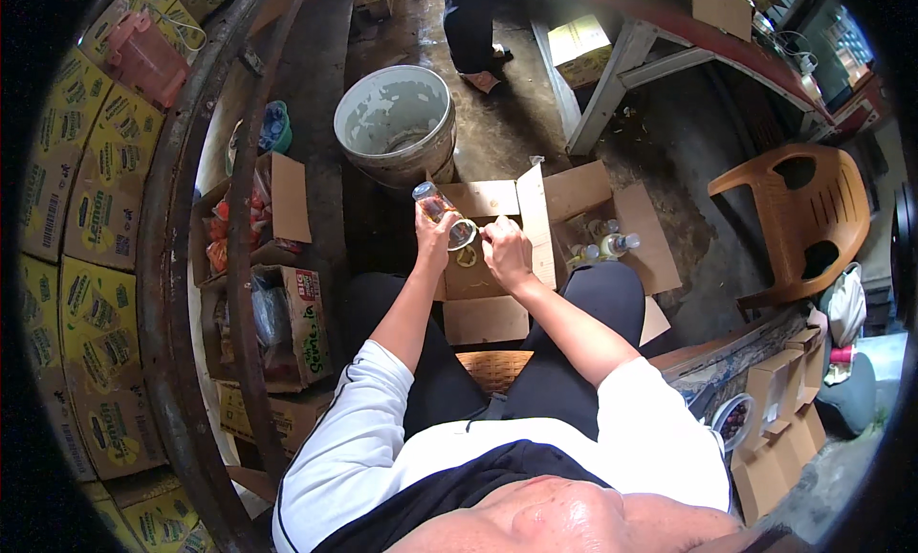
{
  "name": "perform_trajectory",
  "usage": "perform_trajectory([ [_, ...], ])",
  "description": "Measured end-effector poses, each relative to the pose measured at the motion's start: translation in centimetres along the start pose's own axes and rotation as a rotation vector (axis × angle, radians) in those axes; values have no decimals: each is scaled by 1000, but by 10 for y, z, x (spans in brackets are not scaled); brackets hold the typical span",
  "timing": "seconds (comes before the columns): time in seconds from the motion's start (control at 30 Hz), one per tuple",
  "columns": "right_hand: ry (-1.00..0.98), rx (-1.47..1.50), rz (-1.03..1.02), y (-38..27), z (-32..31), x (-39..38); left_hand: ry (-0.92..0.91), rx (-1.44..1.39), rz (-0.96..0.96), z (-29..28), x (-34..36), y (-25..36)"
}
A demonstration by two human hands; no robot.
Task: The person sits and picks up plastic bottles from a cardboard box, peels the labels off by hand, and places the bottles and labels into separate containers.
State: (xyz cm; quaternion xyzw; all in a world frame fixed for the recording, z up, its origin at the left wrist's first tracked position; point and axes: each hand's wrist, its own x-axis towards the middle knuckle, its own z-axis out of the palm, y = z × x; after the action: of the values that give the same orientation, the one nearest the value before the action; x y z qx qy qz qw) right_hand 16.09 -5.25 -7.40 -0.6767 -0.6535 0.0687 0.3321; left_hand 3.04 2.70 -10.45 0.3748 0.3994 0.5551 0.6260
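Observation:
My left hand (435,235) is wrapped round a clear bottle (432,197) with a coloured label, held tilted above an open cardboard box (478,321) between my knees. A pale round rim (463,234) shows at the bottle's lower right end. Beside that rim my right hand (507,251) is closed in a pinch; what is between its fingers is too small to name. To the right of it stands another open cardboard box (660,242) with several clear bottles (612,247) in it.
A large worn white bucket (394,122) stands ahead. On the left are a rusty metal rail (177,218), stacked yellow cartons (100,352) and boxes of packaged goods (277,323). An orange-brown plastic chair (808,213) stands right, below a table (669,36). Another person's legs (469,27) are ahead.

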Motion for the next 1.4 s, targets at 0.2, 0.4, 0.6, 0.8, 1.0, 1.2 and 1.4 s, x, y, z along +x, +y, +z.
perform_trajectory([
  [0.2,-1,26,35,4,-4,-5,133,202,-29,14,-3,4],
  [0.4,-10,-42,3,-4,-12,-2,26,11,-110,-1,-1,-13],
  [0.6,-13,213,253,5,-20,4,-72,2,-54,12,-9,20],
  [0.8,52,157,175,-3,-27,-3,-95,108,46,3,-4,30],
  [1.0,61,62,85,0,-27,-8,-122,28,3,15,-9,37],
  [1.2,45,30,52,0,-24,-5,-71,78,54,11,-1,27],
  [1.4,21,7,24,4,-23,-5,-30,43,-61,15,0,19],
])
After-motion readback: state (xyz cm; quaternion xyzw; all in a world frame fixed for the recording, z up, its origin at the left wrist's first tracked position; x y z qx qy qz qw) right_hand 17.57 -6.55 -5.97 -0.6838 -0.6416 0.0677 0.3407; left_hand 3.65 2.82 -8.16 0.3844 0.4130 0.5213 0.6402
